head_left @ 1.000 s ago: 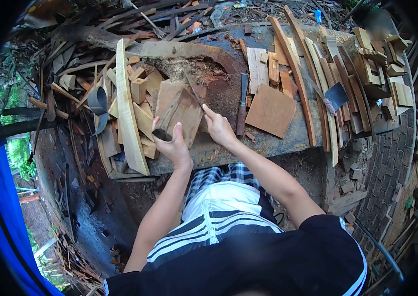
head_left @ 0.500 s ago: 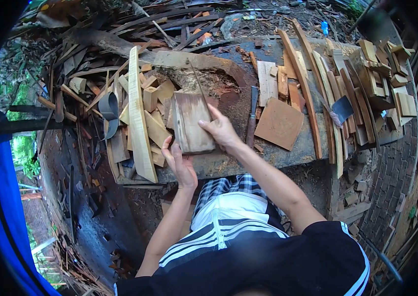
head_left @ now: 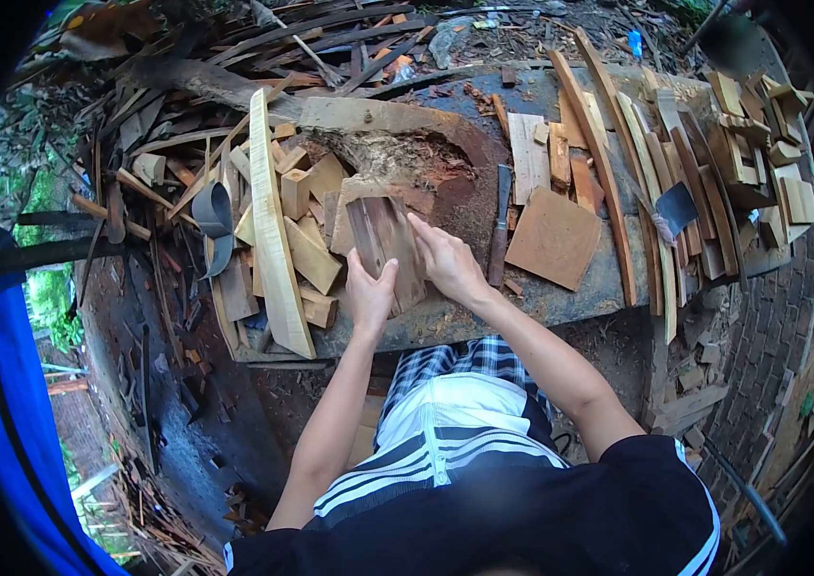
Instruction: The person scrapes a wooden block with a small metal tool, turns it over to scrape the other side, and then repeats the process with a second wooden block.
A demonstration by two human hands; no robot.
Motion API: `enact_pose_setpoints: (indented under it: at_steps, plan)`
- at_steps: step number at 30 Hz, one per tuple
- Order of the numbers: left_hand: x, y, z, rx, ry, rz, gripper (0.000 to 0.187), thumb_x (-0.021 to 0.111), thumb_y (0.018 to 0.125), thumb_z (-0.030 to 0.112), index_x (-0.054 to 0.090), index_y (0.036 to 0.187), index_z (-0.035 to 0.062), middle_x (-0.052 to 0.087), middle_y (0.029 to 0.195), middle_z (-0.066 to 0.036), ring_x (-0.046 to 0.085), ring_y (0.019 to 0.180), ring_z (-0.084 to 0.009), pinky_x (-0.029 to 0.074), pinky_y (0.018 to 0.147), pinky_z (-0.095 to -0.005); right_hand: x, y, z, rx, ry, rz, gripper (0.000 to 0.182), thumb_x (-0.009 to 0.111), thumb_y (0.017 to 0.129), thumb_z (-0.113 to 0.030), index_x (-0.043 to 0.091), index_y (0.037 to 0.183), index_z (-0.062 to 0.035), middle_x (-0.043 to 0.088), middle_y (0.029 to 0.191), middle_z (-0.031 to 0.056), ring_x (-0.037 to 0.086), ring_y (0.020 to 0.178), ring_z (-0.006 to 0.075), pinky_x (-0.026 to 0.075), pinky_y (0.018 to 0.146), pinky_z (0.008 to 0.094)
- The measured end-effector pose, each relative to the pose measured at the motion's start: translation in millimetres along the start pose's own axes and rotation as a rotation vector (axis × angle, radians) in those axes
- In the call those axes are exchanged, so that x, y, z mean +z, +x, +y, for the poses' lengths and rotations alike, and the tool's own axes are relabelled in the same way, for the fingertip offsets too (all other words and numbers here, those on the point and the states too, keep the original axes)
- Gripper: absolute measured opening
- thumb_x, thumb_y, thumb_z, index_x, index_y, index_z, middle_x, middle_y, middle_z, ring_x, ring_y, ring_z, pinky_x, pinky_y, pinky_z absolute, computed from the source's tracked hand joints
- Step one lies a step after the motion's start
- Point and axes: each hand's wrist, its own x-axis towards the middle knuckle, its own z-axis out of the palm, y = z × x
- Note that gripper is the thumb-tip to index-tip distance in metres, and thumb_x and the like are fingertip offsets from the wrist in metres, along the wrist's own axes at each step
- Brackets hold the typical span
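A wooden block [head_left: 383,230] with a dark, streaked brown face is held tilted over the near side of the workbench [head_left: 484,322]. My left hand [head_left: 371,293] grips its lower left side, thumb across the face and fingers partly hidden. Against the right edge lies my right hand [head_left: 453,264], its fingers pointing up along the wood and closed on that side. Just behind the block is a large rough log slab [head_left: 368,113] with a crumbling hollow. To the right of my right hand rests a knife-like tool [head_left: 502,216] with a long handle, near a square board [head_left: 555,238].
Small wood offcuts [head_left: 311,259] pile up left of my hands, beside a long pale curved plank [head_left: 272,230] and a curled grey strip [head_left: 212,216]. Long strips [head_left: 604,182] and stacked wooden pieces [head_left: 743,173] fill the right side. A blue tarp [head_left: 3,384] hangs far left.
The block has turned, showing a darker face. My left hand has moved up from its lower corner onto its side. A thin rod-like item beside the block no longer shows.
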Motion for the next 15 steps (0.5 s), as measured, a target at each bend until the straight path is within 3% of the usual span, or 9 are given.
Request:
enact_pose_setpoints:
  at_steps: [4,6,8,10,12,14,15]
  plan:
    - [3.7,27.3,18.7,0.114,0.115,-0.051,0.065,0.073,0.079,0.012,0.041,0.132,-0.0058,0.058,0.119,-0.02,0.059,0.109,-0.0309,0.046,0.096,-0.0381,1.8,8.2,-6.5,-0.01,-0.047,-0.013,0.052,0.045,0.094,-0.011,0.041,0.146,-0.0142,0.063,0.107,0.0238,0.064,0.095,0.0454,0.053,0.082,0.0502]
    - [7.3,42.2,12.0,0.116,0.328,-0.042,0.073,0.074,0.079,0.023,0.037,0.136,-0.0026,0.058,0.125,-0.028,0.06,0.114,-0.0381,0.047,0.097,-0.0426,-3.6,12.4,-9.4,0.016,-0.108,-0.052,0.054,0.045,0.093,-0.01,0.04,0.146,-0.0132,0.063,0.106,0.0256,0.064,0.093,0.046,0.053,0.081,0.0504]
    - [3.6,42.3,11.8,0.108,0.316,-0.098,0.074,0.073,0.079,0.024,0.035,0.138,0.0017,0.059,0.123,-0.028,0.061,0.111,-0.0407,0.048,0.093,-0.0451,-17.2,14.0,-23.5,0.043,-0.167,-0.089,0.056,0.046,0.091,-0.008,0.039,0.147,-0.0122,0.063,0.105,0.0273,0.064,0.092,0.0466,0.054,0.08,0.0505]
    - [-2.3,32.3,22.0,0.126,0.454,-0.223,0.073,0.071,0.079,0.023,0.033,0.138,0.0056,0.063,0.114,-0.028,0.062,0.104,-0.0442,0.05,0.088,-0.049,-29.9,4.3,-40.1,0.063,-0.135,-0.142,0.057,0.048,0.09,-0.007,0.038,0.147,-0.0088,0.062,0.103,0.0311,0.065,0.09,0.0476,0.054,0.08,0.0509]
    - [-1.3,25.9,19.7,0.182,0.458,-0.211,0.07,0.07,0.079,0.022,0.033,0.136,0.0065,0.066,0.105,-0.027,0.063,0.097,-0.0466,0.051,0.083,-0.0518,-25.1,-7.8,-39.3,0.069,-0.094,-0.134,0.056,0.047,0.091,-0.007,0.038,0.146,-0.0063,0.062,0.1,0.0323,0.065,0.089,0.0481,0.054,0.081,0.0514]
    - [-0.4,26.4,23.5,0.171,0.481,-0.194,0.07,0.071,0.079,0.024,0.033,0.135,0.0046,0.067,0.101,-0.028,0.064,0.092,-0.0463,0.051,0.08,-0.0518,-25.1,-12.6,-40.8,0.105,-0.002,-0.095,0.049,0.045,0.096,-0.01,0.041,0.145,-0.0088,0.063,0.092,0.0299,0.064,0.087,0.0477,0.052,0.078,0.0527]
    - [1.5,31.6,21.9,0.147,0.521,-0.199,0.074,0.072,0.078,0.026,0.034,0.136,-0.0008,0.066,0.096,-0.03,0.065,0.09,-0.0466,0.052,0.078,-0.0521,-24.6,-9.7,-38.7,0.13,0.01,-0.089,0.045,0.044,0.098,-0.012,0.044,0.143,-0.0058,0.064,0.096,0.0326,0.064,0.09,0.0483,0.052,0.08,0.052]
